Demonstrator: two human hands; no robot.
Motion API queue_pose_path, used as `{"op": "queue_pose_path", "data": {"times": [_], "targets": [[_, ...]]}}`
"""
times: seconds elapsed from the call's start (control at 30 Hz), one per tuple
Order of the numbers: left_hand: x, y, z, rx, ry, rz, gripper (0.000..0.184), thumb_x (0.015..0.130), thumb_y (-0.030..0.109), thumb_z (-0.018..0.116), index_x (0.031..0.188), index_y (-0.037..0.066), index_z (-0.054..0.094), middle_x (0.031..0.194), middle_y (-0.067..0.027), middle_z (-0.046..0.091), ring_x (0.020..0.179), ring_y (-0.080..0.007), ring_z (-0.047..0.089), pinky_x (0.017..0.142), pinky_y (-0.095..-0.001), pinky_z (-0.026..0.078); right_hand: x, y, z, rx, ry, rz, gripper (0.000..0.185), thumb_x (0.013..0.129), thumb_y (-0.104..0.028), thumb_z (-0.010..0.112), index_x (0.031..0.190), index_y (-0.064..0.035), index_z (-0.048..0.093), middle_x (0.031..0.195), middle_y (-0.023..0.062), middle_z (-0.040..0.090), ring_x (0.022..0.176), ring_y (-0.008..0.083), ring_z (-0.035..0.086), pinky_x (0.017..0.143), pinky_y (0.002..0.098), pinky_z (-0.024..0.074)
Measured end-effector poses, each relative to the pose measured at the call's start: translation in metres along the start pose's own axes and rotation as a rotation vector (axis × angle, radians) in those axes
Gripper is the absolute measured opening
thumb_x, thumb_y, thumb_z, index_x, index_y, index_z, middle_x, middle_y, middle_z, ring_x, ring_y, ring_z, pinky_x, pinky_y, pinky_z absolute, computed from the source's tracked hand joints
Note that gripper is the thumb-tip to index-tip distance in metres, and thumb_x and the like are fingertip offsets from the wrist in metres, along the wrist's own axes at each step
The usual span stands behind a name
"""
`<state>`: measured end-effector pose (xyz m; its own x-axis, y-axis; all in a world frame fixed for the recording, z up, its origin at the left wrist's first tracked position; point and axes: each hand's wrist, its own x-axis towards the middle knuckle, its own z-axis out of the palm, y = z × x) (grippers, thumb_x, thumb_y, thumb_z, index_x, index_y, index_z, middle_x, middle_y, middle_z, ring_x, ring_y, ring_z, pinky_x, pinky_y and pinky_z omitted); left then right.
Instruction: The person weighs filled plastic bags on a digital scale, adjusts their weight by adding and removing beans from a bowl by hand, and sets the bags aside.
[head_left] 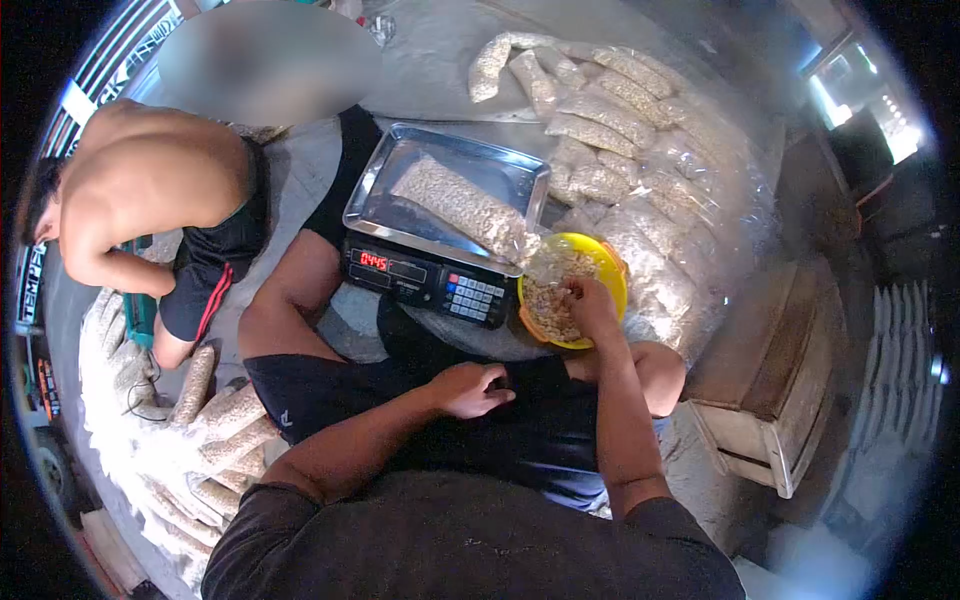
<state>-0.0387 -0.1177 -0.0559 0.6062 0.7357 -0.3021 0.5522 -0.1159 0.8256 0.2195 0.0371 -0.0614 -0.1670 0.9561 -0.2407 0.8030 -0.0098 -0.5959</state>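
My right hand (pixel 593 308) is down in a yellow basin (pixel 619 285) with orange handles, its fingers pinched together among small tan pieces (pixel 548 302) that may be peanuts. Whatever lies between those fingertips is hidden. Over my lap, my left hand (pixel 474 391) rests loosely curled, thumb apart from the fingers and nothing in it. Left of the basin stands a digital scale (pixel 425 283) with red digits that read 0.445. On its metal tray (pixel 375 205) lies a clear plastic bag (pixel 462 205) filled with pale small pieces, its end near the basin's rim.
Many filled clear bags (pixel 610 125) are piled beyond and right of the basin. More long filled bags (pixel 225 425) lie at the left. Another person (pixel 160 170) bends over at the upper left. A wooden box (pixel 760 380) stands at the right.
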Motion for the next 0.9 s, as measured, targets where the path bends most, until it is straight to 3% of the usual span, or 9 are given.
{"op": "queue_pose_path", "data": {"times": [0.07, 0.17, 0.3, 0.5, 0.53, 0.6, 0.77, 0.83, 0.9], "targets": [[-0.005, 0.005, 0.0, -0.004, -0.024, -0.027, 0.045, 0.098, 0.047, 0.063, 0.114, 0.005, 0.062, 0.093, -0.0223, 0.069, 0.087, -0.0441, 0.068, 0.074, -0.0517, 0.053, -0.004, 0.009, 0.0, 0.132, 0.027, 0.035, 0.02, 0.094, -0.012, 0.067, 0.11, 0.0005, 0.069, 0.097, 0.0151, 0.074, 0.086, 0.0233, 0.072, 0.078, 0.0354, 0.0573], [-0.013, 0.008, 0.0, 0.01, -0.031, -0.032, 0.047, 0.097, 0.046, 0.063, 0.117, 0.004, 0.059, 0.096, -0.0244, 0.069, 0.091, -0.0461, 0.067, 0.078, -0.0536, 0.053, -0.013, 0.007, -0.004, 1.284, -0.074, 0.307, 0.019, 0.099, -0.009, 0.062, 0.115, -0.0009, 0.065, 0.098, 0.0089, 0.072, 0.082, 0.0172, 0.07, 0.073, 0.0308, 0.0589], [-0.015, 0.014, -0.002, 0.03, -0.073, -0.019, 0.052, 0.096, 0.047, 0.064, 0.12, 0.002, 0.058, 0.102, -0.0266, 0.068, 0.097, -0.047, 0.067, 0.082, -0.0541, 0.053, -0.019, -0.004, -0.02, 1.624, -0.059, 0.406, 0.023, 0.106, -0.019, 0.052, 0.116, -0.0009, 0.062, 0.097, 0.0095, 0.071, 0.08, 0.0186, 0.069, 0.065, 0.0296, 0.0595], [-0.018, 0.006, -0.001, 0.004, -0.075, 0.028, 0.056, 0.095, 0.049, 0.065, 0.124, 0.001, 0.056, 0.11, -0.0277, 0.068, 0.103, -0.0467, 0.066, 0.088, -0.0531, 0.053, -0.035, -0.014, -0.029, 1.471, 0.063, 0.303, 0.028, 0.108, -0.022, 0.047, 0.116, 0.0003, 0.062, 0.102, 0.0096, 0.069, 0.09, 0.0197, 0.068, 0.076, 0.0301, 0.059], [-0.019, 0.007, -0.003, 0.001, -0.082, 0.014, 0.057, 0.095, 0.049, 0.064, 0.125, 0.001, 0.056, 0.111, -0.0277, 0.068, 0.104, -0.0465, 0.065, 0.088, -0.053, 0.053, -0.033, -0.017, -0.033, 1.48, 0.008, 0.232, 0.028, 0.108, -0.021, 0.047, 0.117, 0.0014, 0.062, 0.106, 0.0106, 0.068, 0.096, 0.0198, 0.068, 0.083, 0.0315, 0.0581], [-0.017, 0.013, -0.013, 0.007, -0.105, -0.015, 0.057, 0.095, 0.049, 0.064, 0.125, 0.001, 0.056, 0.111, -0.0278, 0.068, 0.104, -0.0467, 0.066, 0.088, -0.0533, 0.053, -0.017, -0.033, -0.028, 1.105, 0.033, 0.031, 0.028, 0.107, -0.02, 0.048, 0.118, 0.0026, 0.061, 0.106, 0.0113, 0.068, 0.096, 0.0205, 0.067, 0.085, 0.0326, 0.0582], [-0.015, 0.011, -0.011, 0.014, -0.124, -0.004, 0.057, 0.095, 0.05, 0.064, 0.124, 0.001, 0.056, 0.11, -0.0279, 0.068, 0.103, -0.0472, 0.066, 0.087, -0.0538, 0.054, -0.019, -0.08, -0.045, 1.146, 0.091, 0.125, 0.025, 0.105, -0.016, 0.053, 0.115, 0.0048, 0.063, 0.104, 0.0112, 0.066, 0.093, 0.0215, 0.067, 0.087, 0.0349, 0.0581], [-0.021, 0.0, 0.0, -0.014, -0.036, 0.069, 0.056, 0.095, 0.049, 0.064, 0.122, 0.001, 0.057, 0.108, -0.0279, 0.068, 0.102, -0.0474, 0.066, 0.087, -0.054, 0.054, -0.025, -0.065, -0.051, 0.863, 0.167, -0.095, 0.025, 0.106, -0.017, 0.052, 0.113, 0.0035, 0.064, 0.102, 0.0101, 0.066, 0.09, 0.0195, 0.067, 0.086, 0.0331, 0.0569], [-0.022, -0.007, 0.006, -0.011, -0.058, 0.064, 0.059, 0.094, 0.049, 0.065, 0.125, -0.001, 0.056, 0.108, -0.0285, 0.068, 0.101, -0.0474, 0.066, 0.087, -0.0539, 0.054, -0.035, -0.063, -0.059, 0.909, 0.246, 0.003, 0.026, 0.107, -0.018, 0.05, 0.112, 0.0031, 0.064, 0.101, 0.0094, 0.066, 0.091, 0.0189, 0.067, 0.085, 0.0326, 0.0562]]}}
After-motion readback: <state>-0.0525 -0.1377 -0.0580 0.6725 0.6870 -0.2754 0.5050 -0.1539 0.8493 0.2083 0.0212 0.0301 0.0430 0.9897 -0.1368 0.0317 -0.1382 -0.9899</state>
